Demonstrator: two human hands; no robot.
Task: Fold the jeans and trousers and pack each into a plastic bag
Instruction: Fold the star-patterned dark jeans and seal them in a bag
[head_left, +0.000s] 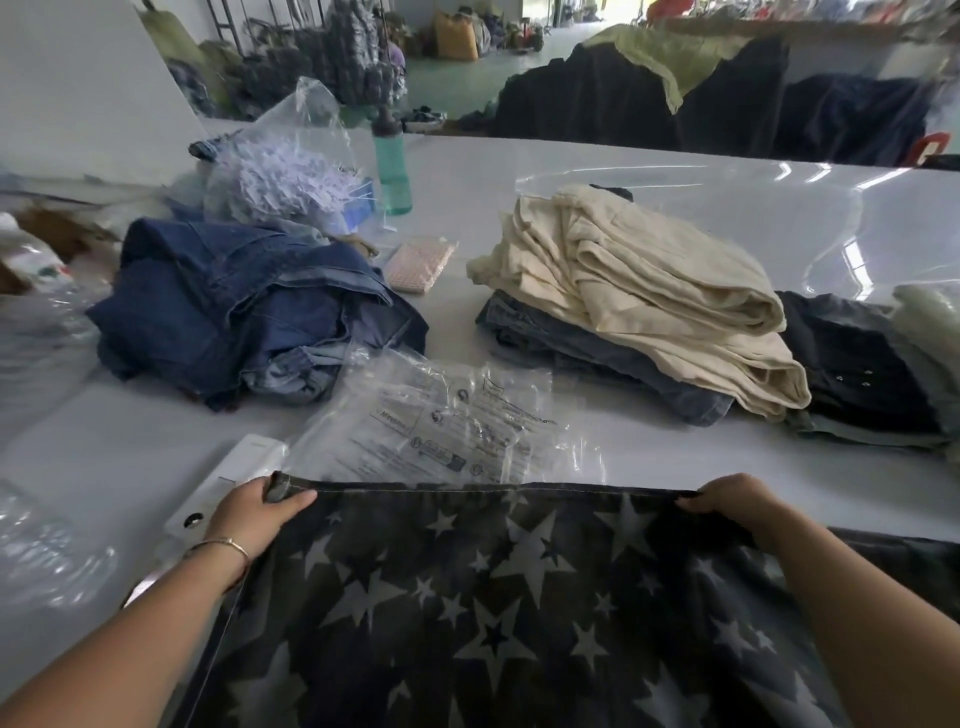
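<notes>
Dark trousers printed with pale stars (498, 613) are stretched out in front of me at the near edge of the white table (597, 171). My left hand (257, 512) grips the left corner of their top edge, thumb over the cloth. My right hand (737, 506) grips the right corner of the same edge. Just beyond that edge lies a clear plastic bag with printed labels (441, 421), flat on the table.
A heap of blue jeans (234, 306) lies at the left. Folded cream trousers (649, 291) top a stack at the right, beside dark jeans (852, 364). A teal bottle (392, 166), a bag of paper tags (291, 161) and a pink packet (418, 262) stand behind.
</notes>
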